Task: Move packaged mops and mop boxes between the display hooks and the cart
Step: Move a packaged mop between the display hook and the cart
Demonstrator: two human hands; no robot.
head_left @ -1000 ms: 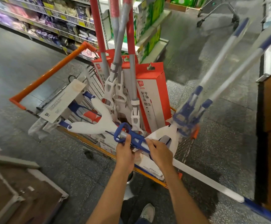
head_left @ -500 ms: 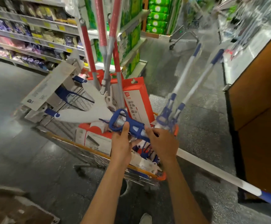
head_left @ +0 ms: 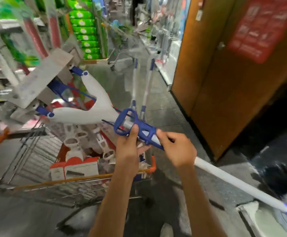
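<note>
Two bare hands hold one mop above a shopping cart [head_left: 81, 179] in a store aisle. The left hand [head_left: 128, 147] is clenched from below around the mop's blue squeeze lever [head_left: 135, 129], with the thumb pointing up against the blue frame. The right hand [head_left: 177, 149] grips the same mop just behind that lever, fingers curled over the spot where the blue part meets the white pole [head_left: 233, 183]. The pole runs down and to the right past the right forearm and ends in a blue grip at the lower right edge of the view. Ahead of the hands the mop [head_left: 91, 115] widens into a white forked yoke with blue pins at its tips, and a pale cardboard sleeve [head_left: 42, 79] covers the mop head at upper left. The whole mop lies nearly level, tilted across the cart and raised clear of its rim.

Inside the cart stand red and white mop boxes [head_left: 77, 166], close to the near rail, with white plastic mop parts poking up between them. Two more mops with white poles and blue fittings [head_left: 141, 86] lean upright at the far right corner of the cart. Red-handled mops [head_left: 36, 36] rise at upper left, heavily blurred. Green packages [head_left: 84, 29] are stacked on a shelf beyond the cart. A tall orange-brown panel [head_left: 224, 79] stands at right, bearing a red sign [head_left: 262, 28] whose print is too blurred to read
</note>
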